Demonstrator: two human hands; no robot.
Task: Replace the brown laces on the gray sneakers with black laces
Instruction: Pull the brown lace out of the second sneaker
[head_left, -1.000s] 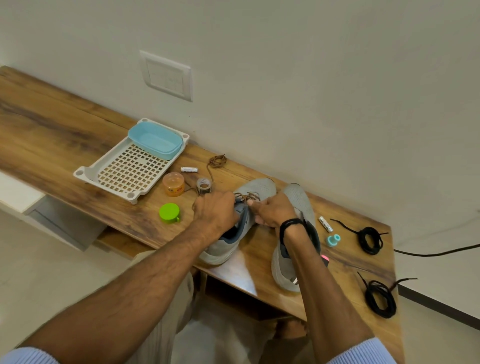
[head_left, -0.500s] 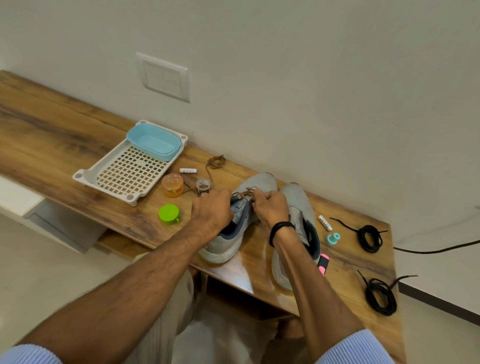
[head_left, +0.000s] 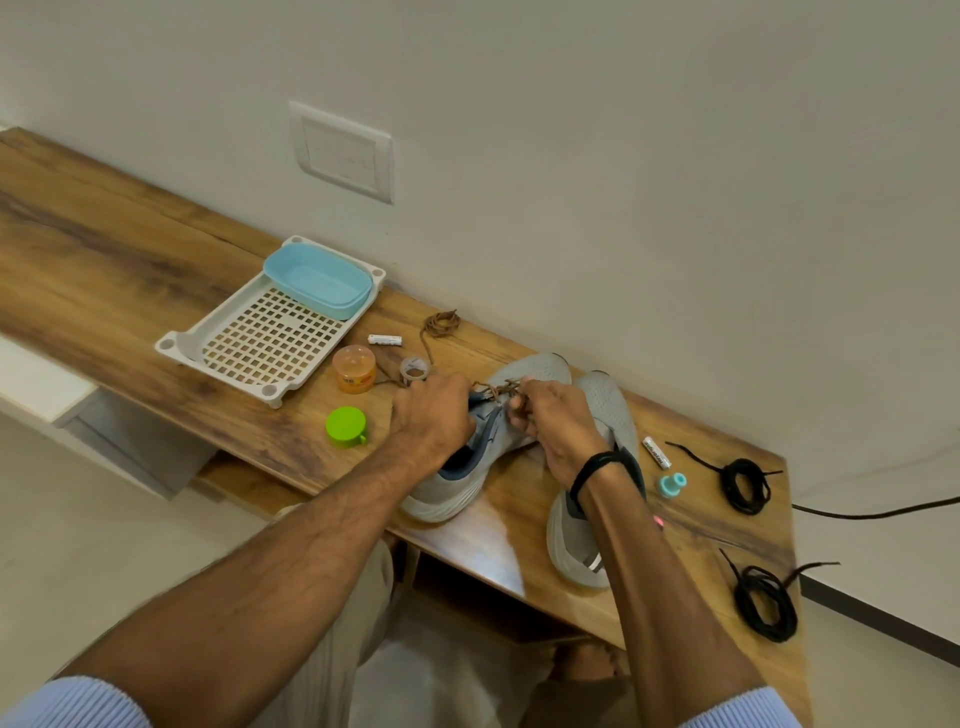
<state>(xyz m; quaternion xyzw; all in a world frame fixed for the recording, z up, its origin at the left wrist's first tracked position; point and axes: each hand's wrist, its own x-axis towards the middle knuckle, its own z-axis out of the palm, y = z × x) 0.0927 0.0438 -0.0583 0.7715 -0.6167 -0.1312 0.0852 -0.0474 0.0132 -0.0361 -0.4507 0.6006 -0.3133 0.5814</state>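
Two gray sneakers stand on the wooden desk. The left sneaker carries a brown lace across its eyelets. My left hand grips that shoe's collar and tongue side. My right hand pinches the brown lace over the eyelets. The right sneaker lies under my right wrist, partly hidden. A loose brown lace is coiled near the wall. Two black lace bundles lie at the desk's right end, one farther back and one near the front edge.
A white perforated tray holds a blue tub. Near it sit an orange jar, a green lid, a tape roll and a battery. Another battery and a teal cap lie right of the shoes.
My right hand has moved up the left sneaker from its side to the laces near the toe end. The left hand has stayed on the shoe.
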